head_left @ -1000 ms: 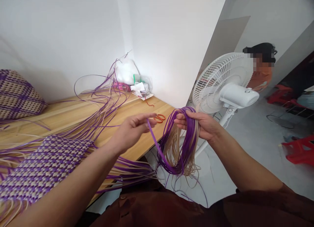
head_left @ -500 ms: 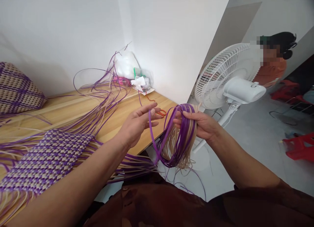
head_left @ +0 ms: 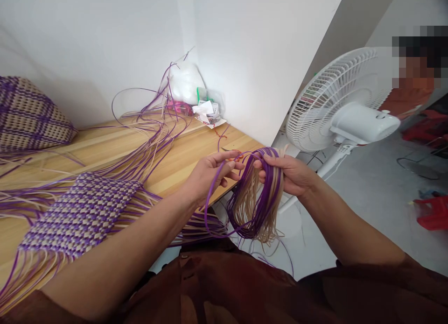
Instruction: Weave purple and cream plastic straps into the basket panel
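My right hand (head_left: 292, 174) grips a looped bundle of purple and beige plastic strips (head_left: 257, 205) that hangs off the table's edge. Just to its left, my left hand (head_left: 213, 177) pinches a single purple strip (head_left: 209, 207) that curves down and joins the bundle. A partly woven purple-and-beige mat (head_left: 82, 212) lies on the wooden table (head_left: 105, 151) under my left forearm, with loose strip ends trailing from it.
A woven purple-and-beige bag (head_left: 30, 116) sits at the table's far left. Plastic bags and packets (head_left: 196, 100) lie in the wall corner. A white standing fan (head_left: 346, 114) stands on the floor at the right, with another person (head_left: 413, 81) and red stools (head_left: 434, 212) beyond.
My left hand has closed from spread fingers to a pinch on the single purple strip and moved closer to the right hand. The view has shifted slightly left.
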A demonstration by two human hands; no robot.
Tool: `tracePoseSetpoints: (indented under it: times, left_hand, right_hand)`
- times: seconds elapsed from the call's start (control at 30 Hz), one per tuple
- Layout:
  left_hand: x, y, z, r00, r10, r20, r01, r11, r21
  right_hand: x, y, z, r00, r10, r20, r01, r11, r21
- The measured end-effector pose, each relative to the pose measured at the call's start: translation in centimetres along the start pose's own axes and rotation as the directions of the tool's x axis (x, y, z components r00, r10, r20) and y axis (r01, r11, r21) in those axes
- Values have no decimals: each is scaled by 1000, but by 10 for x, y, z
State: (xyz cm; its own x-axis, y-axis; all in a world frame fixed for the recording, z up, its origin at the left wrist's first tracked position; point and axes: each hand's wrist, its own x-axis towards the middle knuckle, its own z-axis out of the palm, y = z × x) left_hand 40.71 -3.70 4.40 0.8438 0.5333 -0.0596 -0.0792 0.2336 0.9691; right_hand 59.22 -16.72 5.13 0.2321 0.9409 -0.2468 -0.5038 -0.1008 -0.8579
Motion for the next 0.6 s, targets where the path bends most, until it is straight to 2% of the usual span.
tracePoseSetpoints:
  times: [0.13, 0.2, 0.27, 0.37, 0.47, 0.6]
  left_hand:
    - [3, 5, -14, 985, 77, -152, -81, 997, -19]
    - [3, 11, -16, 978, 95, -187, -98, 995, -7]
    - [3, 18, -12, 973, 120, -199, -112, 992, 50]
    - [5, 32, 7, 963, 188, -195, -138, 960, 243]
    - [12, 42, 33, 962, 241, -126, -148, 852, 503]
    - [26, 50, 55, 966, 259, 0, -168, 628, 760]
  right_hand:
    - [-7, -8, -9, 996, -19, 89, 23, 999, -40]
    - [-11, -12, -13, 996, -16, 88, 24, 996, -85]
    - [-13, -13, -13, 998, -5, 68, 14, 991, -132]
    - [-11, -7, -6, 999, -24, 48, 33, 983, -183]
    - [-9, 4, 11, 990, -84, 115, 110, 962, -250]
    - [-16, 12, 31, 961, -97, 260, 188, 917, -353]
